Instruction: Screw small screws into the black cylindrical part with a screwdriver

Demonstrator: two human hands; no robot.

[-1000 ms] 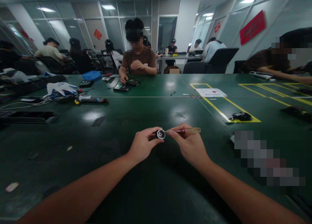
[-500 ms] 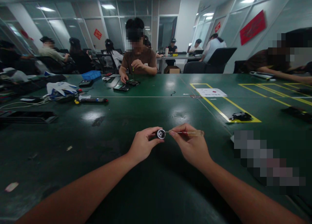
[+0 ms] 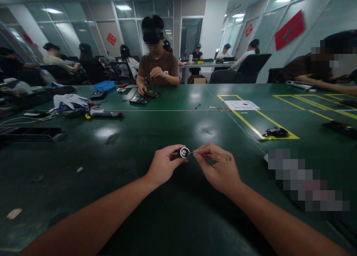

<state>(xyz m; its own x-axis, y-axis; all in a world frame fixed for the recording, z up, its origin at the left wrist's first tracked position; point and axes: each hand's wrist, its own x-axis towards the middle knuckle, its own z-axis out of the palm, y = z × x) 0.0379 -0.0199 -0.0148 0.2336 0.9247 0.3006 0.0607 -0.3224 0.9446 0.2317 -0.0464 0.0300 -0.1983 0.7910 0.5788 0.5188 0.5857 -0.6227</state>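
The person's left hand (image 3: pixel 161 165) is closed around a small round part (image 3: pixel 184 152), fingers above and thumb below, so that its pale rim and hollow inside face the wearer. The right hand (image 3: pixel 221 169) grips a screwdriver (image 3: pixel 221 157) with a clear, amber-tinted handle, pinching it toward the shaft between thumb and fingers; the handle lies across the fingers and points right. The thin shaft runs left to the right edge of the part's rim, though whether its tip touches the part or sits inside it cannot be told. The two hands are apart, with only the part and the tool between them, held above the near middle of a green table (image 3: pixel 167 128). Farther left lie a dark tool (image 3: pixel 106 115) with a yellow end, a crumpled white-and-blue item (image 3: pixel 69 101), a blue basket (image 3: pixel 104 86) and, at the left edge, a long black tray (image 3: pixel 32 134). To the right, yellow tape (image 3: pixel 247 125) outlines a strip; a white sheet (image 3: pixel 242 105) lies across its far part and a small black item (image 3: pixel 275 132) at its near end. On the far side, a co-worker (image 3: pixel 158 68) in a brown shirt bends over dark devices (image 3: pixel 152 94) on the table.
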